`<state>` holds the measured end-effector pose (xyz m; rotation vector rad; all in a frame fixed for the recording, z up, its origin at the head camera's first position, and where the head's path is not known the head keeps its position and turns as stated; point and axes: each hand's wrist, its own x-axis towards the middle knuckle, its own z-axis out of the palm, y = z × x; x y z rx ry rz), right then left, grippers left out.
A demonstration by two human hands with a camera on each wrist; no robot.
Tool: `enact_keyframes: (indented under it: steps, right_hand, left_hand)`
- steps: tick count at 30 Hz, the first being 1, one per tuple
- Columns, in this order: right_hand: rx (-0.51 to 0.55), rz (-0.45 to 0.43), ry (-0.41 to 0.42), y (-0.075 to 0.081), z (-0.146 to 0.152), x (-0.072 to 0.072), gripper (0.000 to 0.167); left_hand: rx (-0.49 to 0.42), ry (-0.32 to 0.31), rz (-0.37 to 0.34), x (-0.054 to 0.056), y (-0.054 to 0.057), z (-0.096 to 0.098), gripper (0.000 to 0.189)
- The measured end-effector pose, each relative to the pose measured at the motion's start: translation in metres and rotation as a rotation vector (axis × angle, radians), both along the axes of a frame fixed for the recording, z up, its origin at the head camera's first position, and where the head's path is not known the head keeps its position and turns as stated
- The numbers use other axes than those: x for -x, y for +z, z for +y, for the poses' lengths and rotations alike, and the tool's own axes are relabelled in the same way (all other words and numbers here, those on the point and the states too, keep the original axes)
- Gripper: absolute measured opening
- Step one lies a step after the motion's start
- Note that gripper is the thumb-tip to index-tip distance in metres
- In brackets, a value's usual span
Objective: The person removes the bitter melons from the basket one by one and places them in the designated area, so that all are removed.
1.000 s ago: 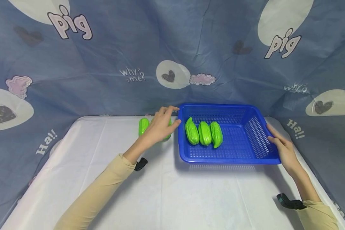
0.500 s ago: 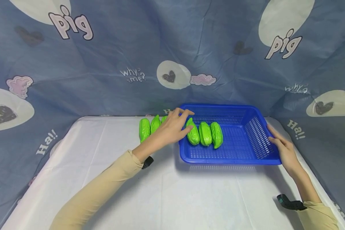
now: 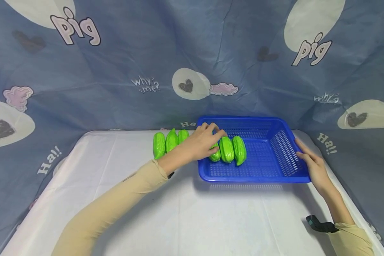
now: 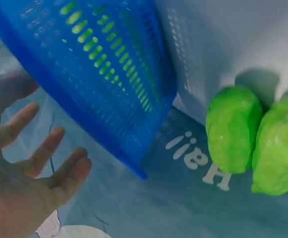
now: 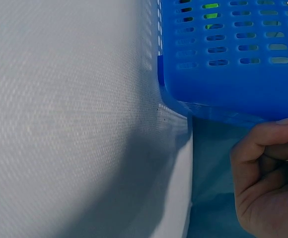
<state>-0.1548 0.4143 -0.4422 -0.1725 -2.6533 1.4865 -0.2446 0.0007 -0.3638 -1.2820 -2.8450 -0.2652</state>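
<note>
A blue basket (image 3: pixel 256 179) with slotted walls holds three shiny green bitter melons (image 3: pixel 227 149) in a row at its left end. My left hand (image 3: pixel 201 142) reaches over the left rim, fingers loosely bent and spread above the leftmost melon (image 3: pixel 215 155), partly hiding it. In the left wrist view the left hand (image 4: pixel 32 163) shows no object between its fingers, beside the basket rim (image 4: pixel 84 126). My right hand (image 3: pixel 316 169) grips the basket's right side, thumb at the rim; in the right wrist view its thumb (image 5: pixel 278 133) meets the basket edge.
Three more bitter melons (image 3: pixel 159 145) lie side by side on the white cloth-covered table (image 3: pixel 224 220), left of the basket. A blue printed curtain (image 3: pixel 115 71) hangs behind the table and along its sides.
My left hand has moved right, from outside the basket's left rim to over the leftmost melon inside, uncovering the melons on the table. The right hand and basket stay in place.
</note>
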Motion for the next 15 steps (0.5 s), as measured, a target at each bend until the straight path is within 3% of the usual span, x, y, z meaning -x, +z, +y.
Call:
enact_keyframes:
  steps: [5, 9, 15]
  right_hand:
    - [-0.002, -0.009, -0.006, -0.001, 0.001, 0.000, 0.053]
    - [0.000, -0.007, -0.009, -0.001, 0.000, 0.000, 0.053]
    - [0.007, 0.001, -0.007, -0.001, -0.001, 0.000, 0.053]
  left_hand:
    - [0.091, -0.073, 0.046, 0.001, 0.001, 0.010, 0.052]
    - [0.194, -0.095, 0.029, 0.000, 0.002, 0.018, 0.057]
    - [0.384, -0.108, 0.063, 0.001, -0.001, 0.025, 0.055]
